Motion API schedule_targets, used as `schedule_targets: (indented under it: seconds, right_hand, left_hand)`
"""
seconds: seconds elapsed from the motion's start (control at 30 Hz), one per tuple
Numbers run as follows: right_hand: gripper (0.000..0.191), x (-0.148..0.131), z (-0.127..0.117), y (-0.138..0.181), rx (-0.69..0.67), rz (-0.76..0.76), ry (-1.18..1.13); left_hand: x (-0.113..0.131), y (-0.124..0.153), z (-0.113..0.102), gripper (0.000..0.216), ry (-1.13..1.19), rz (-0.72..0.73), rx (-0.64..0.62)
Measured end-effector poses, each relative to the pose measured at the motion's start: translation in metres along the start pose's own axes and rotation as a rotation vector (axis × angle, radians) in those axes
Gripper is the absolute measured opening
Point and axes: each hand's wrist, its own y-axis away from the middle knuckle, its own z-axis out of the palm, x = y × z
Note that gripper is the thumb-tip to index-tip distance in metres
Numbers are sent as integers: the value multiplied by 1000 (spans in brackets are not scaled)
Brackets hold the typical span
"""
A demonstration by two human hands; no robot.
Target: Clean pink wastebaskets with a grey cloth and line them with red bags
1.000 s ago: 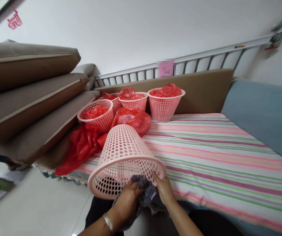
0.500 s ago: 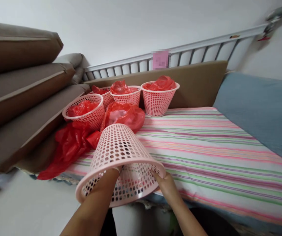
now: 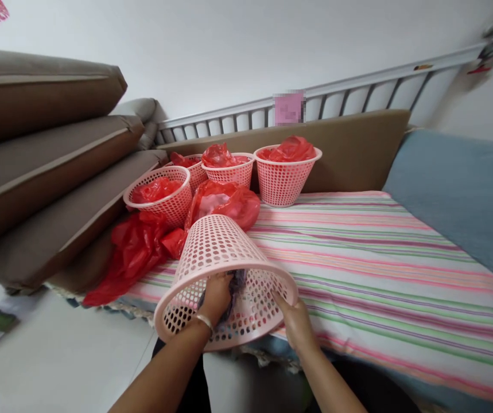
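A pink perforated plastic basket [image 3: 224,246] lies tilted on its side, its mouth toward me. Inside it, my left hand [image 3: 218,295] is closed on a dark purplish-grey cloth [image 3: 236,287], pressed near the inner wall. A pale bracelet [image 3: 205,322] circles that wrist. My right hand [image 3: 294,321] grips the basket's rim at the right, thumb inside and the other fingers mostly hidden outside. Just behind the basket lies a bunched red plastic bag [image 3: 229,203] with something pale pink in it.
Several pink baskets [image 3: 283,180] holding red bags stand at the back. Another red bag [image 3: 129,252] drapes over the front edge at left. Brown-grey cushions [image 3: 57,137] are stacked on the left. A striped sheet [image 3: 358,252] covers the seat; a blue cushion [image 3: 457,183] lies right.
My left hand has drawn back from deep in the basket toward its mouth, and the dark cloth now shows. The view has shifted slightly; my right hand keeps its hold on the rim.
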Motion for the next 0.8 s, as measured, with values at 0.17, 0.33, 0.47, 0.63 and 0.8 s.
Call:
schedule_targets:
  seconds: [0.17, 0.33, 0.47, 0.63, 0.8]
  right_hand:
    - [59, 3, 0, 3, 12, 8, -87]
    - [59, 2, -2, 14, 8, 3, -109]
    - [61, 5, -3, 21, 15, -13, -82]
    - [59, 8, -10, 29, 50, -28, 53]
    - [59, 7, -21, 47, 13, -9, 108]
  left_hand:
    - [11, 30, -1, 52, -101, 43, -52]
    - [15, 44, -3, 52, -113, 86, -85]
    - [16, 49, -6, 62, -103, 100, -104]
    - [21, 60, -20, 71, -61, 184, -84]
    - [10, 102, -45, 58, 49, 398, 52]
